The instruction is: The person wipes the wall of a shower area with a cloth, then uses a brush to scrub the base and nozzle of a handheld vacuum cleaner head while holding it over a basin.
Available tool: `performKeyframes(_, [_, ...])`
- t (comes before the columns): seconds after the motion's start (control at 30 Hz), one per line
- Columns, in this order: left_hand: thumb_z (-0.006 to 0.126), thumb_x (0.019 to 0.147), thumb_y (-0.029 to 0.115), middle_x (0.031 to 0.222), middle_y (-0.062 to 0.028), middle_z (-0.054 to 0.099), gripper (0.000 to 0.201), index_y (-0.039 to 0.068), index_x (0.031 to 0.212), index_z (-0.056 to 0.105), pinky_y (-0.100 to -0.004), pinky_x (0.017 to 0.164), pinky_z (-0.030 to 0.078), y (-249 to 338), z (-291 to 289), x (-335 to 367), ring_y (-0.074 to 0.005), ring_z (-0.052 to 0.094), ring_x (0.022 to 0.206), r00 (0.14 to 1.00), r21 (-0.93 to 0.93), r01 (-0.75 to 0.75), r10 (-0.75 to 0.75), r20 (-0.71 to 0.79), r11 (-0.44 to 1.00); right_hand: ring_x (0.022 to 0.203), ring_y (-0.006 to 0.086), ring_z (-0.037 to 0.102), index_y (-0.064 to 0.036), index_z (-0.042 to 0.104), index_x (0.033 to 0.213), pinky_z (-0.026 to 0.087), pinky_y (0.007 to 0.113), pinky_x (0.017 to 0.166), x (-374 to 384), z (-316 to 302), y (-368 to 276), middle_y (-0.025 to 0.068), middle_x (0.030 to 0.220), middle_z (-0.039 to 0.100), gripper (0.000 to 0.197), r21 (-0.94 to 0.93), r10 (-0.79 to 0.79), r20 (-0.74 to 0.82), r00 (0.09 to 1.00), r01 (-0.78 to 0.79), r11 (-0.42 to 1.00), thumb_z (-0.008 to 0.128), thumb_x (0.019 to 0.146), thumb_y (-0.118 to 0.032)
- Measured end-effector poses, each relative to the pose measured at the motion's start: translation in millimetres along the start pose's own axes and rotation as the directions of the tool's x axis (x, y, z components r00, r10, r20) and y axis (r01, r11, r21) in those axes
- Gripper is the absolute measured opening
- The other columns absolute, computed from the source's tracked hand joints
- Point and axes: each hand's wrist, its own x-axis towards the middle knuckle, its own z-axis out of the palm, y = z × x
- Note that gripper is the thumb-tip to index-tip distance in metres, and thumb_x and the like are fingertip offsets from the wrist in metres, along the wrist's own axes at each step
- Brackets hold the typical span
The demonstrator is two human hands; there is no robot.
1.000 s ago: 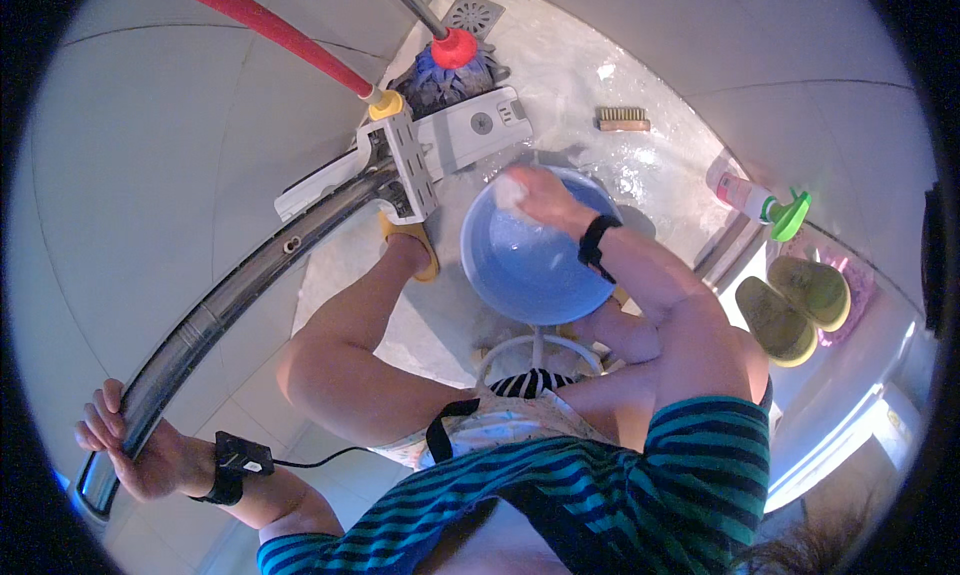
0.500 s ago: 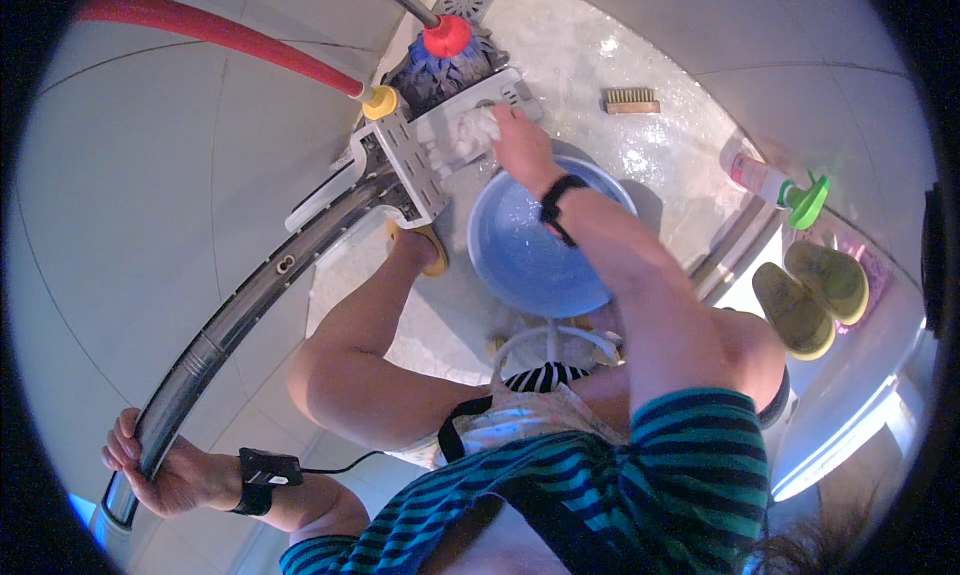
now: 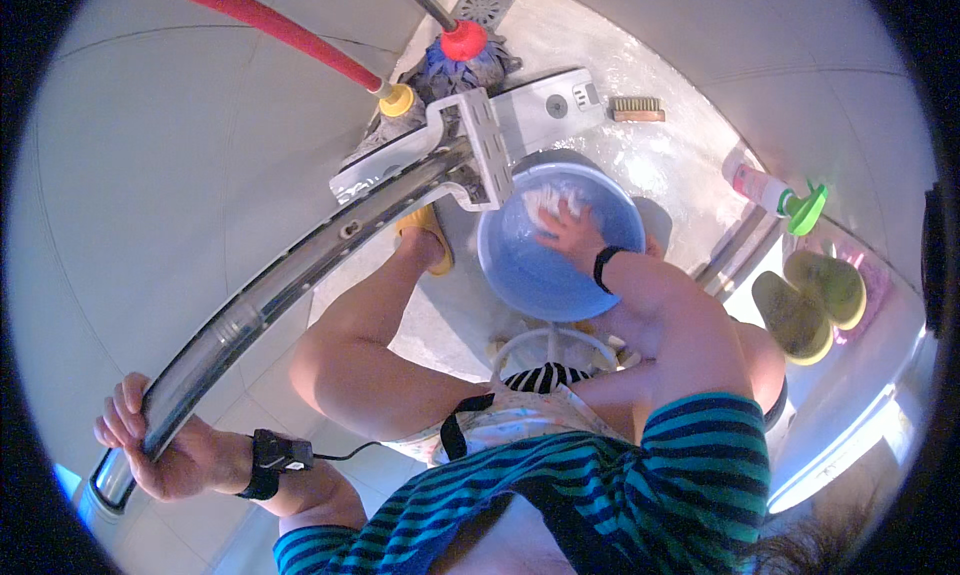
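My left hand [image 3: 165,440] is wrapped round the shiny metal pole of a flat mop [image 3: 237,320], near its lower-left end. The mop's wide white head [image 3: 548,110] lies on the wet floor, joined to the pole by a slotted white bracket [image 3: 484,145]. Inside a blue basin [image 3: 510,280], my right hand [image 3: 574,237] grips a wet white cloth [image 3: 552,201] with its fingertips, fingers somewhat spread; its thumb is hidden. The basin stands between my feet, with water in it.
Beyond the flat mop lean a red-handled mop [image 3: 250,10] and a blue-grey string mop [image 3: 462,65], near a floor drain [image 3: 484,6]. A scrubbing brush [image 3: 638,109], a spray bottle [image 3: 770,190] and green slippers [image 3: 795,315] lie to the right.
My right hand has moved with the cloth from the mop's white head down into the basin. The flat mop has shifted right, its bracket now near the basin's rim. My left hand keeps its grip.
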Motion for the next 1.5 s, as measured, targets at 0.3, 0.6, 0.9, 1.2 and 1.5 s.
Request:
performKeyframes(0.3, [0.052,0.061,-0.004,0.069,-0.0014,0.036,0.027,0.01,0.08,0.038,-0.0292,0.07,0.025,-24.9,33.9,-16.4,-0.0138,0.034,0.065,0.989,0.112,0.005,-0.021,0.144,0.994,0.091,0.0319,0.055,-0.0091,0.054,0.1,0.044,0.039,0.079,18.9,-29.0,36.0,0.0137,0.094,0.058,0.025,0.355,0.319,0.053,0.946,-0.316,0.88,0.044,0.077,-0.01])
performKeyframes(0.6, [0.048,0.068,0.001,0.076,-0.0061,0.043,0.021,0.006,0.088,0.043,-0.0376,0.081,0.029,-32.9,51.9,-19.7,-0.0176,0.04,0.074,0.965,0.184,0.05,-0.096,0.246,0.982,0.085,0.0119,0.051,-0.0046,0.046,0.102,0.043,0.025,0.072,57.8,-218.3,-52.0,0.0032,0.09,0.053,0.03,0.89,0.407,-0.455,0.792,0.403,0.213,0.057,0.074,-0.004])
performKeyframes(0.9, [0.048,0.069,-0.002,0.076,-0.0087,0.043,0.019,0.003,0.087,0.044,-0.04,0.087,0.03,-28.1,80.4,-34.6,-0.0211,0.042,0.077,0.973,0.121,0.031,-0.058,0.223,0.992,0.082,0.0371,0.053,-0.0049,0.043,0.089,0.044,0.045,0.066,87.7,-212.2,-59.4,0.0168,0.083,0.052,0.027,0.372,0.462,-0.609,0.645,-0.281,0.884,0.057,0.067,-0.002])
performKeyframes(1.2, [0.048,0.073,-0.004,0.078,-0.0095,0.05,0.014,0.002,0.085,0.049,-0.0378,0.085,0.035,-20.1,76.9,-39.3,-0.0214,0.046,0.077,0.988,-0.003,-0.018,0.018,0.155,1.0,0.084,0.0339,0.046,-0.0078,0.049,0.093,0.041,0.041,0.07,51.9,-158.1,-102.2,0.0143,0.088,0.046,0.03,0.369,0.39,-0.842,0.374,-0.13,0.92,0.053,0.064,0.0])
performKeyframes(1.5, [0.053,0.069,-0.008,0.079,-0.0075,0.05,0.014,0.0,0.081,0.053,-0.0319,0.077,0.044,-34.7,81.8,-51.5,-0.0188,0.052,0.074,0.998,0.101,-0.056,0.056,0.006,0.993,0.082,0.0293,0.05,-0.01,0.053,0.088,0.045,0.039,0.063,-2.5,-131.3,-120.1,0.0102,0.086,0.05,0.02,0.235,0.278,-0.586,0.761,-0.169,0.957,0.049,0.07,-0.004])
